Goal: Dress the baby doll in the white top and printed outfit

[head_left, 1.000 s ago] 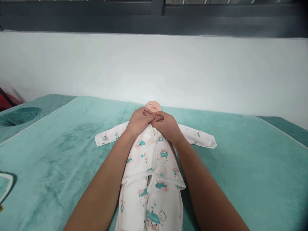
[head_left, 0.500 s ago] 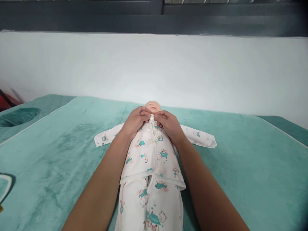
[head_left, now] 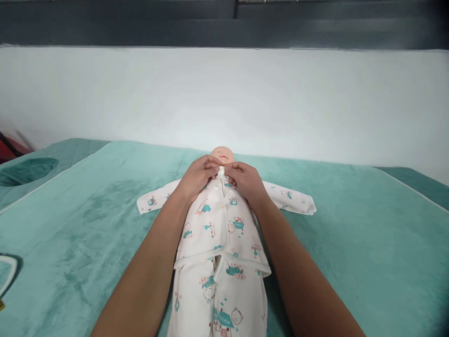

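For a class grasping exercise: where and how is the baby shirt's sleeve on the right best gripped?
Probably pinch its cuff from the right: the sleeve lies stretched outward on the teal plush cover, its end pointing right, clear of the right hand at the collar.

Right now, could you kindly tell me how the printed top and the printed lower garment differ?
The top spreads two long sleeves out to the sides; the lower garment runs off the picture's bottom edge.
The left hand and right hand pinch the top near its neck; neither is on the lower garment.
The top's hem lies uppermost, overlapping the lower garment beneath.
Both are white with teal and pink cartoon prints.
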Demonstrator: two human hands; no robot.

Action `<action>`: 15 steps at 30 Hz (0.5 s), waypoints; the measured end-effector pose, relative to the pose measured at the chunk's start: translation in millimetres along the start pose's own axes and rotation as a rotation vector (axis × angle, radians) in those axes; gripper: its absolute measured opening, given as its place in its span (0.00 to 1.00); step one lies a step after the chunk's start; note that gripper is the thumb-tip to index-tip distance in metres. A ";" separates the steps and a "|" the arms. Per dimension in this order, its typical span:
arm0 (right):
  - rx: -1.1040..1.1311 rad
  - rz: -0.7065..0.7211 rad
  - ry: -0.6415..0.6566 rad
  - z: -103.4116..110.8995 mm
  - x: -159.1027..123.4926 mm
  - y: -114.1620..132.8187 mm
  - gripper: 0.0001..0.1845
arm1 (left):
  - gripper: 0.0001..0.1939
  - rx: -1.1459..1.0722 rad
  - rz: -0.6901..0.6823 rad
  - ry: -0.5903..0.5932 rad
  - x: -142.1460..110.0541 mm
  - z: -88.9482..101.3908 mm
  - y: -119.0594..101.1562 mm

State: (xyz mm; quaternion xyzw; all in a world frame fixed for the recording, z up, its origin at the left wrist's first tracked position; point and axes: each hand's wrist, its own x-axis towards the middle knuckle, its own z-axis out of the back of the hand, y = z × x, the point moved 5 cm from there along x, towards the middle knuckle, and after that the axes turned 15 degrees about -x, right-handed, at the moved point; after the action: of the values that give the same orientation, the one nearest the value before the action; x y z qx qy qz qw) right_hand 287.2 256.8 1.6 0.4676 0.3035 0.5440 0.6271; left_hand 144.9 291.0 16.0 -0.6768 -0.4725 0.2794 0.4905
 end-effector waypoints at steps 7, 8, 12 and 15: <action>0.002 0.002 0.003 -0.5 -0.3 -1.3 0.06 | 0.07 0.088 -0.035 -0.041 0.7 -1.1 0.1; 0.001 0.000 0.001 -0.5 -0.5 -1.3 0.06 | 0.07 0.096 -0.041 -0.048 0.9 -1.3 0.1; -0.005 -0.008 -0.013 -0.5 -1.5 -0.8 0.06 | 0.07 0.122 -0.058 -0.069 0.8 -1.9 0.3; -0.014 0.002 -0.030 -0.4 -2.3 0.0 0.06 | 0.07 0.160 -0.071 -0.085 0.6 -1.6 -0.1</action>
State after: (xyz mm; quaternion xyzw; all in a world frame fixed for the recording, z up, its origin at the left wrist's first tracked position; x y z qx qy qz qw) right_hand 286.4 254.7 1.2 0.4714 0.2898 0.5397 0.6344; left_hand 146.4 290.9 16.7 -0.6058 -0.4928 0.3269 0.5323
